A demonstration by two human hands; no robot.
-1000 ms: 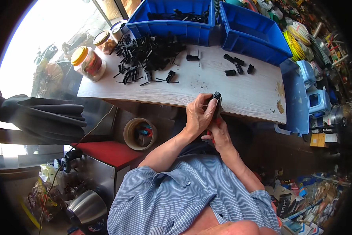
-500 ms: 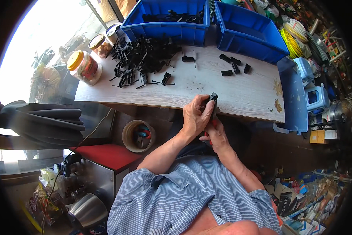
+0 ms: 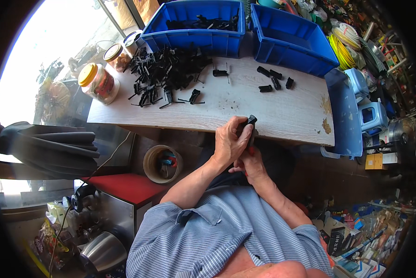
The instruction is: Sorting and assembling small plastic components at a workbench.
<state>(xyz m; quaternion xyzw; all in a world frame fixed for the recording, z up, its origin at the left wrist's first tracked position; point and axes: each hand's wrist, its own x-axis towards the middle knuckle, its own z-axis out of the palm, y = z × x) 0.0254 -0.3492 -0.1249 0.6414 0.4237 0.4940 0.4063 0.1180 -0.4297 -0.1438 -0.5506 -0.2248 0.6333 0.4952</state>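
Note:
My left hand (image 3: 230,141) is closed around a small black plastic part (image 3: 252,120) at the near edge of the table. Just below it, my right hand (image 3: 253,164) grips a red-handled hand tool (image 3: 251,150); its jaws are hidden behind my left hand, so pliers or cutters cannot be told apart. On the table lies a large heap of black plastic parts (image 3: 164,67), many with thin sprue-like arms sticking out. Two such parts lie apart, one part (image 3: 220,73) and another part (image 3: 195,96). Several short black pieces without arms (image 3: 275,83) rest farther right.
Behind the heap stands a blue crate (image 3: 194,39) with black parts inside; beside it is a second blue crate (image 3: 293,48). A yellow-lidded jar (image 3: 98,83) sits at the table's left end. A round bucket (image 3: 147,167) holding tools is on the floor, near a red-topped cabinet (image 3: 120,187).
My right hand has dropped slightly away from the left, and less red handle shows. The left hand still holds the black part. The whole view has shifted a little.

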